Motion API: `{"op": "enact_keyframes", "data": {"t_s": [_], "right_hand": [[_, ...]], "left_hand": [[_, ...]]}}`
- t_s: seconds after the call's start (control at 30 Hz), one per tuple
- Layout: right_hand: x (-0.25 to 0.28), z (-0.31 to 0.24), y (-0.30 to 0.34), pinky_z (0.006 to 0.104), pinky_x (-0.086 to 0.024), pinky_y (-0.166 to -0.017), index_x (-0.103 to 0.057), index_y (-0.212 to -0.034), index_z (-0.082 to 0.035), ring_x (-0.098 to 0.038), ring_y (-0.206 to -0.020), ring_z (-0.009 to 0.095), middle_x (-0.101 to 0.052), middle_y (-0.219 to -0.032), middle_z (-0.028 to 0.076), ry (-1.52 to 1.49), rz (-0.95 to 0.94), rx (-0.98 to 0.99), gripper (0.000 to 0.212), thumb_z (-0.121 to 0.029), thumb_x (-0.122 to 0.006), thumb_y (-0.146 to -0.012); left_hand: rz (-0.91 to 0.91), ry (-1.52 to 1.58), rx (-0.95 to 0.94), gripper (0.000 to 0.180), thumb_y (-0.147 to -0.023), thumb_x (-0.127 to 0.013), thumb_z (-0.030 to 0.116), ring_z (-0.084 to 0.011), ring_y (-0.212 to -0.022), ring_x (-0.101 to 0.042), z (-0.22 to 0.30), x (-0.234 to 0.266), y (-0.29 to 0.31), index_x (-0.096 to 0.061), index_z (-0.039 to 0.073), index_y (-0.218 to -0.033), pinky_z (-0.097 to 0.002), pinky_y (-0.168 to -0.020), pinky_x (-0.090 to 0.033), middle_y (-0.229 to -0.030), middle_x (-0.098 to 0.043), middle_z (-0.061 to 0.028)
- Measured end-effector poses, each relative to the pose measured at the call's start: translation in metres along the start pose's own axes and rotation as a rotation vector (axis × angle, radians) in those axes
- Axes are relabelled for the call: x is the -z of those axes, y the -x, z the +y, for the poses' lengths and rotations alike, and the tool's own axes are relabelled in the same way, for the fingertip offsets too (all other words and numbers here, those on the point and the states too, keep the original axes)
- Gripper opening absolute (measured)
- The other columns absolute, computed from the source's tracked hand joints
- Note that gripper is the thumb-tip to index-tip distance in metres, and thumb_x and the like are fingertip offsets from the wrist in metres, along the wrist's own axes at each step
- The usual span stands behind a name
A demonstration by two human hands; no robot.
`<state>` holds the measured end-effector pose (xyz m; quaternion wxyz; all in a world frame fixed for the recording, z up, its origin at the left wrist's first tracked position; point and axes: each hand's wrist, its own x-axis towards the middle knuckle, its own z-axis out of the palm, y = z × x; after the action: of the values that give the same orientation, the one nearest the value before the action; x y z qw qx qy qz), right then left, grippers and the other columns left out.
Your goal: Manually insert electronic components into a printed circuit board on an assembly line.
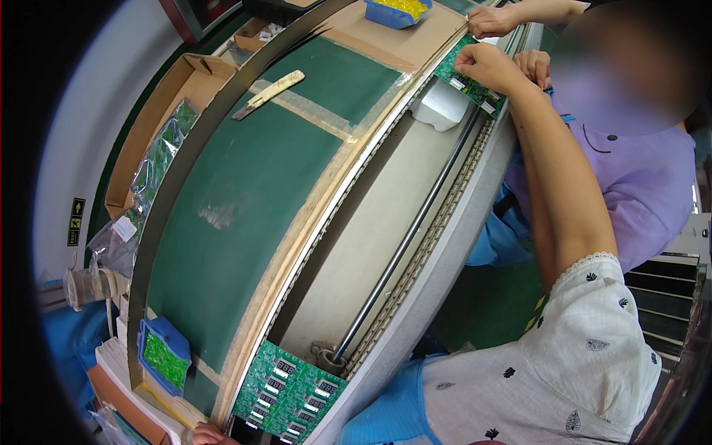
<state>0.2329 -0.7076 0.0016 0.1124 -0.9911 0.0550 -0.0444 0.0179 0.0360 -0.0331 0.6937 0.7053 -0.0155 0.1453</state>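
At the lower left edge, part of my left hand shows beside the conveyor's near rail. The frame cuts off most of it, and what its fingers do is hidden. Just right of it, a green circuit board with several small digit displays and white parts spans the conveyor rails. My right hand is out of view. At the far end, a co-worker in a white leaf-print shirt reaches over another circuit board with bent fingers. A hand of a co-worker in purple is just beyond it.
A green bench top with taped edges runs along the left. On it are a blue bin of green parts, a blue bin of yellow parts and a tape-wrapped stick. Bagged boards lie behind the rim. A metal rod crosses the conveyor gap.
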Motion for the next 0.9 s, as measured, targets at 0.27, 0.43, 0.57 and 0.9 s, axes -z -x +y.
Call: {"op": "enact_keyframes", "data": {"t_s": [0.27, 0.43, 0.57, 0.9], "right_hand": [[-0.003, -0.002, 0.000, 0.0344, -0.050, -0.066, -0.065, -0.085, -0.001, -0.063, -0.068, 0.024, -0.066, -0.075, 0.013, 0.058, 0.014, -0.058, 0.018, -0.018, -0.064, -0.080], [0.000, -0.011, 0.002, 0.0348, -0.050, -0.066, -0.065, -0.087, -0.003, -0.064, -0.070, 0.024, -0.066, -0.076, 0.013, 0.083, 0.012, -0.081, 0.016, -0.017, -0.061, -0.081], [-0.002, -0.007, 0.001, 0.0355, -0.050, -0.068, -0.065, -0.087, -0.003, -0.064, -0.073, 0.026, -0.067, -0.078, 0.014, 0.093, -0.002, -0.072, 0.015, -0.016, -0.062, -0.080], [-0.004, -0.010, 0.002, 0.0426, -0.050, -0.069, -0.065, -0.073, -0.003, -0.063, -0.076, 0.035, -0.064, -0.076, 0.019, 0.083, 0.055, -0.043, 0.012, -0.012, -0.056, -0.072]], "left_hand": [[0.095, 0.020, -0.076, 0.039, -0.094, -0.042, 0.037, -0.0221, -0.063, -0.049, -0.007, 0.004, 0.001, -0.054, 0.002, -0.081, -0.0327, -0.062, -0.040, -0.073, -0.052, -0.0072], [0.047, -0.005, -0.127, 0.042, -0.091, -0.045, 0.043, -0.0216, -0.062, -0.048, -0.007, 0.000, 0.001, -0.052, 0.003, -0.080, -0.0323, -0.062, -0.040, -0.072, -0.051, -0.0072], [0.170, -0.046, -0.039, 0.047, -0.090, -0.044, 0.049, -0.0207, -0.063, -0.046, -0.004, -0.001, 0.004, -0.050, 0.005, -0.077, -0.0322, -0.062, -0.039, -0.071, -0.050, -0.0064], [0.060, -0.112, -0.059, 0.053, -0.091, -0.042, 0.055, -0.0197, -0.064, -0.044, -0.002, -0.003, 0.000, -0.048, 0.004, -0.076, -0.0323, -0.063, -0.037, -0.068, -0.043, -0.0054]]}}
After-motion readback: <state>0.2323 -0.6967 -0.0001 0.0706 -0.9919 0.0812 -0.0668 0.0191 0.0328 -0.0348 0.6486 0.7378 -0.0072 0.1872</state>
